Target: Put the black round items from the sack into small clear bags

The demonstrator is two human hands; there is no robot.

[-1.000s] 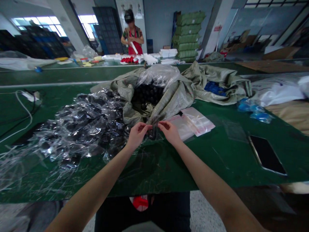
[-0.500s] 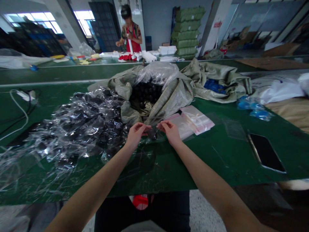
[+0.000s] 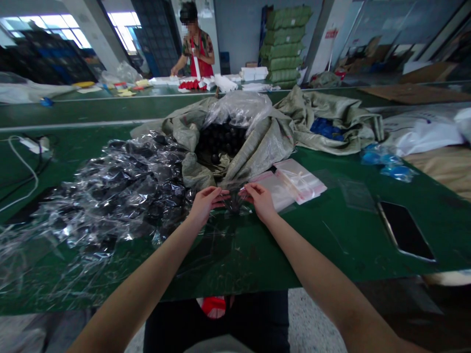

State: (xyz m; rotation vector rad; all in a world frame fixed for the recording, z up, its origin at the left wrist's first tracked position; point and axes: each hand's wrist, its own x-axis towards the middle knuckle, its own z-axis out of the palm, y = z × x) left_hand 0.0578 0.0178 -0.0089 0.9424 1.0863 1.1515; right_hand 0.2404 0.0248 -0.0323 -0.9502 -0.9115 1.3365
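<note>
Between my two hands hangs a clear plastic bag [image 3: 235, 203] with a dark item in it, just above the green table. My left hand [image 3: 209, 202] pinches the bag's left side, and my right hand [image 3: 257, 197] pinches its right side. Left of my hands lies a big pile of black items in clear bags [image 3: 128, 189]. Behind them an open woven sack [image 3: 257, 147] holds many black round items [image 3: 222, 139]. Stacks of flat clear bags [image 3: 300, 180] lie beside my right hand.
A phone [image 3: 406, 230] lies on the green table [image 3: 324, 245] at right. Further back are a second sack [image 3: 353, 122] with blue items and some bagged blue items [image 3: 388, 162]. White cable [image 3: 27, 159] at left. Across the table stands a person [image 3: 198, 49].
The bag's top edge is now stretched between my hands, and the dark item hangs slightly lower. The person across the table has lowered one arm to the tabletop.
</note>
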